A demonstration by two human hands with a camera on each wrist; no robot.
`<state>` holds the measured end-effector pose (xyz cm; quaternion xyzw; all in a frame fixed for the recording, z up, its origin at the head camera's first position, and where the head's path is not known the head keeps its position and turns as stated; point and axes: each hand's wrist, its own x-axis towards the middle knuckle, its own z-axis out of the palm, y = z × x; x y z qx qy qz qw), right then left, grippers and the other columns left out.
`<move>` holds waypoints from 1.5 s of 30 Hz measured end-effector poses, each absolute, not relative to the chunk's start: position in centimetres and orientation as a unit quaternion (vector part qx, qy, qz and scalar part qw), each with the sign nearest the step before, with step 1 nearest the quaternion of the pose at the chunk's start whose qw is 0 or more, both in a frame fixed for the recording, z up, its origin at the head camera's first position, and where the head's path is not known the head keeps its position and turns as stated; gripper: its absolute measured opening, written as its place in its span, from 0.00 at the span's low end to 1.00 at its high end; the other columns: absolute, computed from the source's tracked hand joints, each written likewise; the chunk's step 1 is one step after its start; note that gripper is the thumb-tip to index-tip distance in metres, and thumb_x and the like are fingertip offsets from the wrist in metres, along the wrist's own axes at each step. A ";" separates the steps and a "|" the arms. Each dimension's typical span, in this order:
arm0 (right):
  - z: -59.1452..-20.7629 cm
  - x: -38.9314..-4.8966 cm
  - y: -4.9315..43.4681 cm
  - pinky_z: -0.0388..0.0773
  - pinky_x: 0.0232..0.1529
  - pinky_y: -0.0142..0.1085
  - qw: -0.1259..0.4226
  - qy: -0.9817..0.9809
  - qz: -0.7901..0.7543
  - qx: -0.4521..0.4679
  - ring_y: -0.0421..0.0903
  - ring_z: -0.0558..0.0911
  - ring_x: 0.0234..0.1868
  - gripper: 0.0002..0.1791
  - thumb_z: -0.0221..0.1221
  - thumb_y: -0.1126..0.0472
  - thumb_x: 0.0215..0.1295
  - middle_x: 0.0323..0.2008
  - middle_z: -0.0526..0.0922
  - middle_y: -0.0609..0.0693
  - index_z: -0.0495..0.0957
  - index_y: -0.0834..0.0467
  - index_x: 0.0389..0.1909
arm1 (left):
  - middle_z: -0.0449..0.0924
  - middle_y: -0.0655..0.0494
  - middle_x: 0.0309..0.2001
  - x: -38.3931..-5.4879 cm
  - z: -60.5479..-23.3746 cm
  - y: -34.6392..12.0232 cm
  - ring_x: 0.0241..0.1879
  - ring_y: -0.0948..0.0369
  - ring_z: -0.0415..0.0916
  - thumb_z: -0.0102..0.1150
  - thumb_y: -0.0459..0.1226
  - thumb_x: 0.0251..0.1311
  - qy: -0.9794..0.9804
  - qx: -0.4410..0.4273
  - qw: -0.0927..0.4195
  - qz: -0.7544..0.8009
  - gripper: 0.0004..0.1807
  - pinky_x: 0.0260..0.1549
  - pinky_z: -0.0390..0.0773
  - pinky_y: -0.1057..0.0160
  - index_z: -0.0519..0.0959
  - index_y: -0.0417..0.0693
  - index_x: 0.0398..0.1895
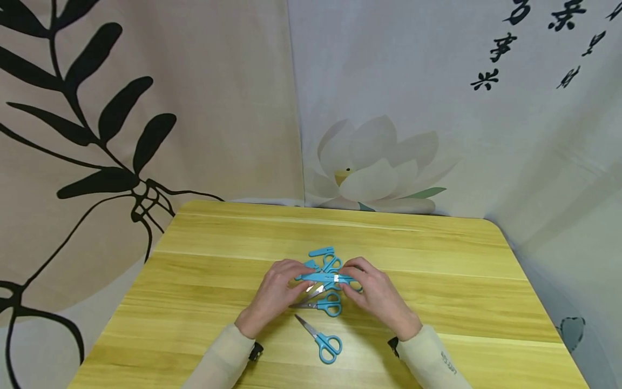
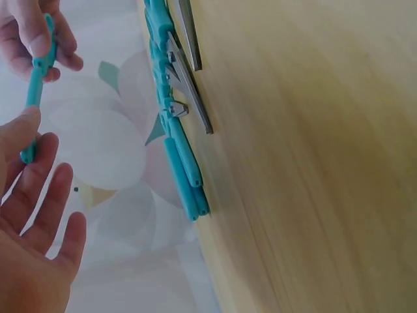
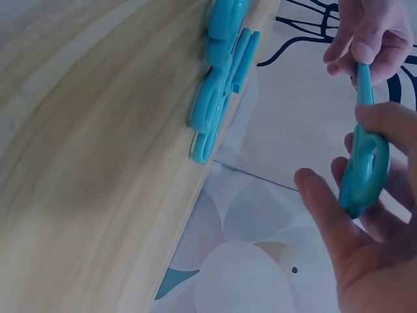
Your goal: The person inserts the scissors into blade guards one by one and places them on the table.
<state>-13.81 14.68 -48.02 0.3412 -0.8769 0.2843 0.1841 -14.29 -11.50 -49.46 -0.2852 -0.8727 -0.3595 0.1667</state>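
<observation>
Two hands on one scissors pair

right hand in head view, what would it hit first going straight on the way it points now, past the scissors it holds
Probably the blue-handled scissors lying just beyond the held pair, though the right hand looks raised and could pass over.

a curtained indoor space: flower-printed cloth behind a wooden table.

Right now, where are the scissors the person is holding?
In the head view, the scissors are below centre, raised above the table, held by the left hand at one end and the right hand at the other.
</observation>
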 end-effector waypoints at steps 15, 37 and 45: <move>-48.5 -13.7 14.8 0.86 0.41 0.37 0.181 -0.875 0.291 0.342 0.43 0.86 0.43 0.15 0.76 0.66 0.57 0.47 0.82 0.48 0.84 0.59 0.44 | 0.88 0.58 0.44 -14.1 -49.3 -11.4 0.50 0.56 0.83 0.77 0.32 0.55 -0.863 -0.294 0.148 -0.382 0.14 0.55 0.81 0.50 0.89 0.47 0.45; -48.3 -13.7 14.5 0.86 0.43 0.37 0.189 -0.875 0.287 0.342 0.45 0.86 0.45 0.16 0.77 0.66 0.56 0.47 0.82 0.49 0.84 0.59 0.44 | 0.87 0.60 0.41 -14.3 -49.3 -11.2 0.47 0.57 0.83 0.77 0.29 0.54 -0.859 -0.297 0.154 -0.389 0.14 0.52 0.83 0.50 0.89 0.48 0.44; -48.2 -13.7 14.4 0.86 0.43 0.37 0.191 -0.873 0.289 0.343 0.44 0.86 0.44 0.16 0.77 0.66 0.56 0.46 0.82 0.49 0.84 0.60 0.43 | 0.87 0.59 0.42 -14.2 -49.3 -11.1 0.47 0.56 0.83 0.76 0.30 0.55 -0.861 -0.291 0.145 -0.391 0.14 0.51 0.83 0.50 0.89 0.47 0.45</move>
